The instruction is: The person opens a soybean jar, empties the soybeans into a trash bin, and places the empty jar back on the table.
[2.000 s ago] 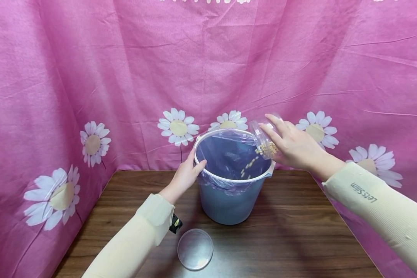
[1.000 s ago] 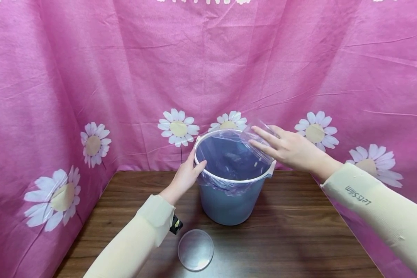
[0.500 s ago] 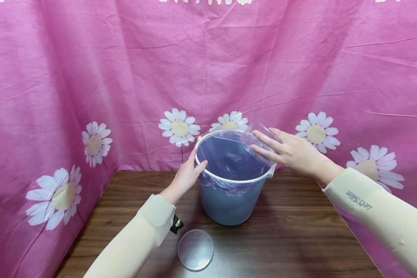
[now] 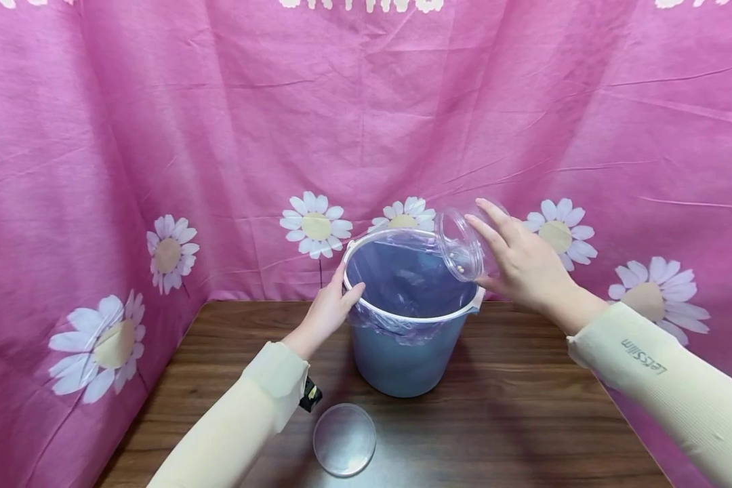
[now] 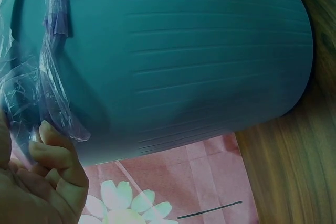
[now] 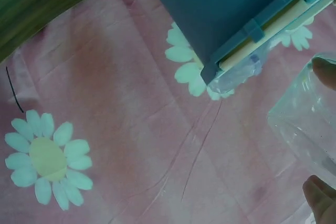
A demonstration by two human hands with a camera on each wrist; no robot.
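Observation:
A blue-grey trash bin (image 4: 402, 369) with a white rim and a thin purple liner bag (image 4: 396, 332) stands upright on the table. My left hand (image 4: 323, 315) grips its rim at the left, thumb on the inner side; in the left wrist view, curled fingers (image 5: 58, 158) sit by the bunched liner. A clear plastic jar (image 4: 454, 237) is in my right hand (image 4: 527, 271), lying on its side with its mouth over the bin's right rim. A few pale yellow kernels (image 4: 461, 269) show inside the jar near its mouth. The right wrist view shows the jar (image 6: 302, 119) between thumb and fingers.
A round clear lid (image 4: 344, 440) lies on the wooden table (image 4: 524, 407) in front of the bin. Pink cloth (image 4: 366, 135) with white daisies hangs behind and along both sides. A black wrist device (image 4: 310, 395) sits beneath the left sleeve.
Kernels poured from the jar into the bin. The right hand dipped the jar further over the rim, then drew it back up to the right, with few kernels in it. The left hand stayed put.

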